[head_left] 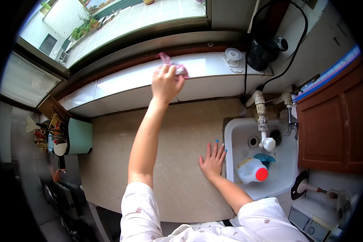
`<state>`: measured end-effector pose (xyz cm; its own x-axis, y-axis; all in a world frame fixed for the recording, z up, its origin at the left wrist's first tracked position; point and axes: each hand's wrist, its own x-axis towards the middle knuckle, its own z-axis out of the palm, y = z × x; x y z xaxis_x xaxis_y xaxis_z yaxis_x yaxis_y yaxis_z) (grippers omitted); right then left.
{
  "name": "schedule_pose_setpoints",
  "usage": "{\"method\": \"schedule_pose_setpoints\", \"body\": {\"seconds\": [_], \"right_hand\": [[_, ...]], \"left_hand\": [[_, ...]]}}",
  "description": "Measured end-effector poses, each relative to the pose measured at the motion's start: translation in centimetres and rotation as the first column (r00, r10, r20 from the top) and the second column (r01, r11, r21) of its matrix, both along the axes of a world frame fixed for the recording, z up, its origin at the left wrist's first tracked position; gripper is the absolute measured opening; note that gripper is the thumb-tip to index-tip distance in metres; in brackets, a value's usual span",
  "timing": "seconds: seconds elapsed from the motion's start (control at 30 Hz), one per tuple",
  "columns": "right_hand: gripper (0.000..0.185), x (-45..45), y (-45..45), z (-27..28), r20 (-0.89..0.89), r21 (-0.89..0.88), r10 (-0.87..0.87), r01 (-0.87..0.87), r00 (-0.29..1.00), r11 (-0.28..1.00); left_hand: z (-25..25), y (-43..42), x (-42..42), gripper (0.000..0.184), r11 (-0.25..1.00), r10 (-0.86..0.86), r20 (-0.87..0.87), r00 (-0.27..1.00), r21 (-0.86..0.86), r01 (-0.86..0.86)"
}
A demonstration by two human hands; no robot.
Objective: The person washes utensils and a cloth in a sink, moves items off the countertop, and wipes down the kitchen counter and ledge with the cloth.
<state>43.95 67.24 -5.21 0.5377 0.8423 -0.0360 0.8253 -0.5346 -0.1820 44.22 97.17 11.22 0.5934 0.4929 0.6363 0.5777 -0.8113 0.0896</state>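
Note:
My left hand [165, 84] is stretched forward to the white tiled window ledge [129, 78]. Its fingers are closed on a crumpled pink-and-white cloth [182, 71], which lies against the ledge. A flap of the cloth sticks up past the knuckles. Lower down, my right hand [213, 162] rests flat on the beige countertop [181, 137], fingers spread, with blue showing on some nails. It holds nothing and lies just left of the white sink [228, 141].
In the sink are a plastic jug with a red cap [261, 174] and a teal item [264, 157]. A tap [263, 121] overhangs it. A clear-lidded container [233, 55] and a black object [259, 54] stand on the ledge's right. A green utensil holder [80, 136] stands left.

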Motion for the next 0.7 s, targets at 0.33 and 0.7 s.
{"method": "schedule_pose_setpoints", "body": {"seconds": [0.33, 0.7], "right_hand": [[0.069, -0.1, 0.1, -0.1, 0.012, 0.022, 0.003, -0.003, 1.000, 1.000], [0.072, -0.1, 0.1, -0.5, -0.005, -0.033, 0.013, -0.013, 1.000, 0.999]], "left_hand": [[-1.1, -1.8, 6.4, 0.046, 0.996, -0.088, -0.007, 0.996, -0.004, 0.088], [-2.9, 5.8, -8.0, 0.042, 0.820, 0.572, 0.004, 0.820, -0.020, -0.572]]}}
